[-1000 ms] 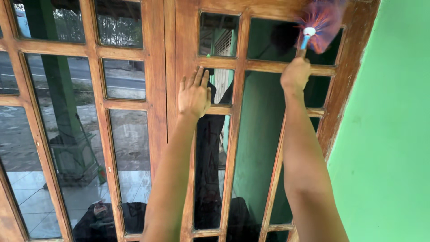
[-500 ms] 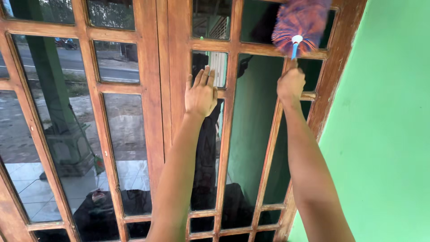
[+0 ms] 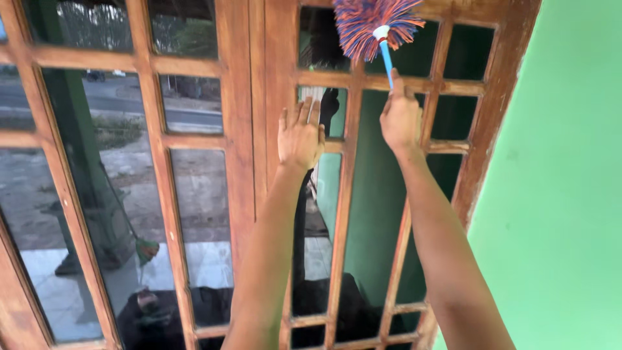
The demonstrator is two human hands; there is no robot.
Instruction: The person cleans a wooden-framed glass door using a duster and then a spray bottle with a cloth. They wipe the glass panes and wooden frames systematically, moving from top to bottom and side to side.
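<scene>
Head view, right hand: the right hand (image 3: 400, 120) is reaching up in front of the window, its fingers (image 3: 396, 87) wrapping tightly around the lower end of the thin blue plastic handle of a fluffy purple-and-orange duster (image 3: 378, 23).
Head view, duster: the duster is standing nearly upright, handle pointing down into the fist, its frilly head spreading out at the very top of the picture and lying over the upper panes and the vertical bar between them; whether the strands are touching the glass, I cannot tell.
Head view, left hand: the left hand (image 3: 300, 135) is lying flat, its fingers (image 3: 299, 113) stretching wide and pointing upward, the palm pressing against the varnished brown wooden window frame (image 3: 280, 65) just left of the duster hand.
Head view, arms: both bare forearms are rising from the bottom edge, the two hands sitting near each other but apart.
Head view, window: the frame is dividing the dark glass panes (image 3: 372, 194) into tall and small rectangles; the panes are reflecting a dark figure low down.
Head view, left side: a second wooden casement (image 3: 149, 142) is showing a road, paving and a green pillar (image 3: 78, 142) outside.
Head view, right side: a plain bright green painted wall (image 3: 564, 194) is running beside the frame.
</scene>
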